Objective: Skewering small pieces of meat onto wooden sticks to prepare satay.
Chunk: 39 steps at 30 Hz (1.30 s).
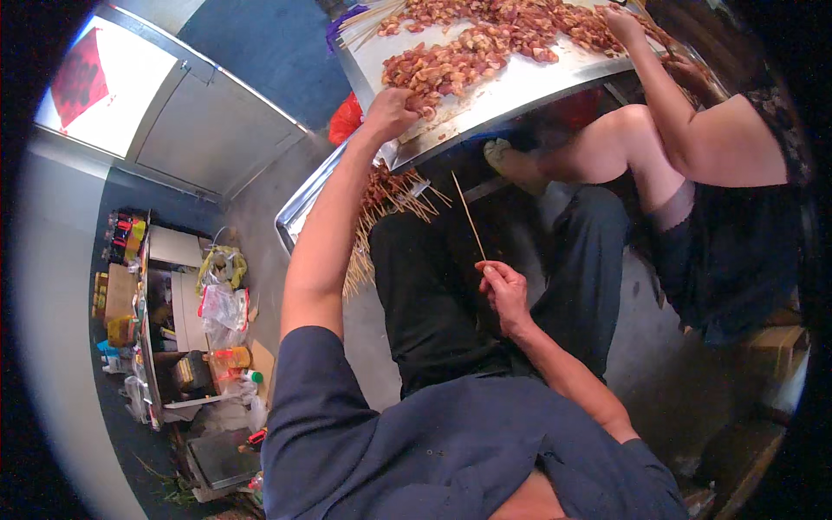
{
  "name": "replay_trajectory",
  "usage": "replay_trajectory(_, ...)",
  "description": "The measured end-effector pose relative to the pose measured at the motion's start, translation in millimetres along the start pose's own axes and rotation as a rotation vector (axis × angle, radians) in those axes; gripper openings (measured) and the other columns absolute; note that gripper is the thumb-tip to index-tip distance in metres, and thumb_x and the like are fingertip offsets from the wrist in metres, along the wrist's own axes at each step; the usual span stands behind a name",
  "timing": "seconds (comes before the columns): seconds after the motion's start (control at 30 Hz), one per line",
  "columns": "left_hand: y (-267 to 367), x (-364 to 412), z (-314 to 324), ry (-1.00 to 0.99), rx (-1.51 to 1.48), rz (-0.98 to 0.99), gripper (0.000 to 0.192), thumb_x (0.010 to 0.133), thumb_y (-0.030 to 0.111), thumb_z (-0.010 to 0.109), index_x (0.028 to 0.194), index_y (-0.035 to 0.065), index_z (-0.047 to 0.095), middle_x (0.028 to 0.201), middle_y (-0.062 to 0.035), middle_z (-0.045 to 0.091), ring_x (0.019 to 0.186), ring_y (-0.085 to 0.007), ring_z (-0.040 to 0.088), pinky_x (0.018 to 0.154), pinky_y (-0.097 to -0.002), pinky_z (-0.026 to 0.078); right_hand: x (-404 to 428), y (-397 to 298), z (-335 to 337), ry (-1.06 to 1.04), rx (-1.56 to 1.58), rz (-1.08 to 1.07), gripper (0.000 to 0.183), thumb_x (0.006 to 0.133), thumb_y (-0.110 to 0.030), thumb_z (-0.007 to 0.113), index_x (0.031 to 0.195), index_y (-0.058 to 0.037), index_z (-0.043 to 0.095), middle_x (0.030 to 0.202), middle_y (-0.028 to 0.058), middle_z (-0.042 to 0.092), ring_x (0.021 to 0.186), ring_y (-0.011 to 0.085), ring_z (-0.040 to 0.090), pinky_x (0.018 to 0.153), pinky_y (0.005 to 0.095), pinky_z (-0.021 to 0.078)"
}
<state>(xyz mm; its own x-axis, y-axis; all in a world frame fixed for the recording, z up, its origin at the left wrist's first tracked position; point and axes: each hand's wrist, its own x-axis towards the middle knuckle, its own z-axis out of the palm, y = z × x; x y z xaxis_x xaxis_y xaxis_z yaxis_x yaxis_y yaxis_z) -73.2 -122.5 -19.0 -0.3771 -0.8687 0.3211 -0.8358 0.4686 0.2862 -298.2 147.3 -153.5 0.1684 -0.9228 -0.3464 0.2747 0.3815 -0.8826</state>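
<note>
My left hand [392, 116] is at the near left corner of a metal-topped table [481, 117], its fingertips at the edge of a heap of raw meat pieces [448, 68]; whether a piece is pinched in them I cannot tell. My right hand [504, 292], above my lap, holds a thin wooden skewer [469, 218] by its lower end, the bare tip pointing up toward the table. Below my left forearm, skewers loaded with meat [383, 188] lie in a metal tray [292, 218], their bare sticks [357, 266] sticking out toward my legs. Bare skewers [374, 23] lie at the table's far left.
Another person sits at my right, one hand [624, 26] over the meat and a bent knee beside the table's edge. A red plastic bag [346, 119] is by the table's left side. A cluttered shelf unit [175, 325] stands along the left wall; a cardboard box [777, 344] is at right.
</note>
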Motion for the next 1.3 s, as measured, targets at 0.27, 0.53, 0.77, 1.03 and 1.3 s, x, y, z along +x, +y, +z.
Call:
replay_trajectory(0.27, 0, -20, -20, -0.141, -0.221, -0.349, 0.018, 0.065, 0.016, 0.065, 0.074, 0.0012, 0.062, 0.067, -0.0092, 0.060, 0.061, -0.0158, 0.056, 0.056, -0.0288, 0.043, -2, 0, 2, -0.046, 0.048, 0.037, 0.023, 0.089, -0.025, 0.052, 0.097, -0.0066, 0.064, 0.063, -0.0041, 0.052, 0.052, 0.0030, 0.041, 0.046, 0.0193, 0.0310)
replay_trajectory(0.53, 1, -21, -30, 0.002, -0.622, -0.390, 0.016, 0.073, 0.013, 0.062, 0.081, -0.0008, 0.061, 0.073, -0.0054, 0.063, 0.062, -0.0134, 0.059, 0.055, -0.0256, 0.046, -2, 0, 5, -0.055, 0.064, 0.064, 0.022, 0.088, -0.025, 0.052, 0.096, -0.0072, 0.064, 0.062, -0.0040, 0.052, 0.049, 0.0025, 0.040, 0.043, 0.0185, 0.0297)
replay_trajectory(0.77, 3, -10, -29, 0.023, -0.927, -0.499, 0.012, 0.085, 0.007, 0.052, 0.093, -0.0003, 0.058, 0.080, -0.0106, 0.065, 0.067, -0.0181, 0.064, 0.058, -0.0267, 0.052, -3, 0, 5, -0.055, 0.068, 0.061, 0.022, 0.088, -0.024, 0.052, 0.096, -0.0071, 0.064, 0.062, -0.0038, 0.052, 0.048, 0.0025, 0.040, 0.042, 0.0190, 0.0294)
replay_trajectory(1.03, 14, -3, -18, -0.024, -0.531, -0.387, 0.022, 0.076, 0.013, 0.057, 0.094, 0.0011, 0.063, 0.073, -0.0091, 0.065, 0.059, -0.0173, 0.063, 0.055, -0.0287, 0.050, -2, 0, 3, -0.064, 0.055, 0.070, 0.023, 0.088, -0.025, 0.051, 0.095, -0.0078, 0.064, 0.062, -0.0035, 0.053, 0.046, 0.0032, 0.039, 0.040, 0.0191, 0.0294)
replay_trajectory(1.3, -21, 30, 0, 0.273, -0.046, -0.208, 0.034, 0.064, 0.021, 0.061, 0.091, 0.0005, 0.064, 0.075, -0.0194, 0.064, 0.072, -0.0290, 0.064, 0.066, -0.0361, 0.050, -4, -4, 5, -0.069, 0.058, 0.096, 0.022, 0.088, -0.025, 0.052, 0.095, -0.0085, 0.064, 0.062, -0.0032, 0.053, 0.046, 0.0033, 0.040, 0.041, 0.0189, 0.0309)
